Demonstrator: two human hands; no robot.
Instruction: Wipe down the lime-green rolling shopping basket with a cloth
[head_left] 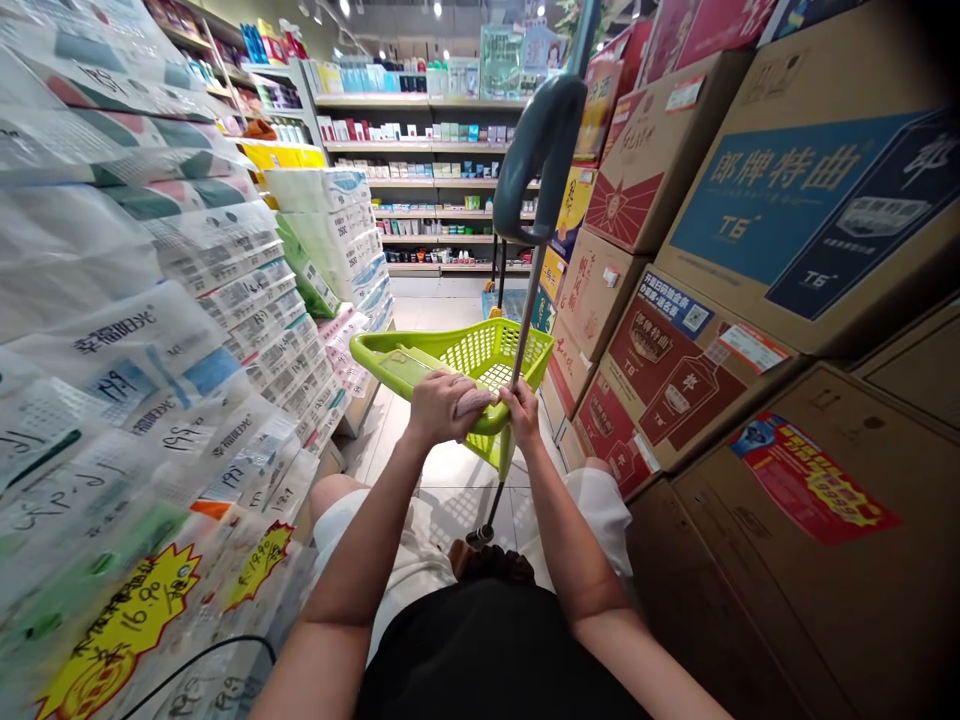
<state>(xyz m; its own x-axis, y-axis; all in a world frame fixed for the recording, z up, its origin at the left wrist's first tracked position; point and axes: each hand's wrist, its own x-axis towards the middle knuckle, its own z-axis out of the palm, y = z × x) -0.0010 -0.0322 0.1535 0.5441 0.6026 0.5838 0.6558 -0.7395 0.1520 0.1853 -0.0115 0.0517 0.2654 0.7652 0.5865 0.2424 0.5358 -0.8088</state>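
Observation:
A lime-green shopping basket (454, 347) with lattice sides stands tilted in front of me, fixed at a grey metal pole (528, 310) with a dark blue-grey loop handle (504, 180) on top. My left hand (439, 405) is closed on a pink cloth (475, 402), pressed against the basket's near rim. Beside the pole, my right hand (523, 410) is closed at the rim's near right corner; its fingertips are partly hidden. The pole's lower end, with a dark wheel-like part (480, 537), is down between my knees.
Plastic-wrapped tissue packs (255, 310) are stacked along the left, with yellow price tags (124, 630). Printed cardboard cartons (675, 370) form a wall close on the right. Tiled floor (431, 310) runs between them to stocked shelves (427, 145). A black cable (202, 652) lies at lower left.

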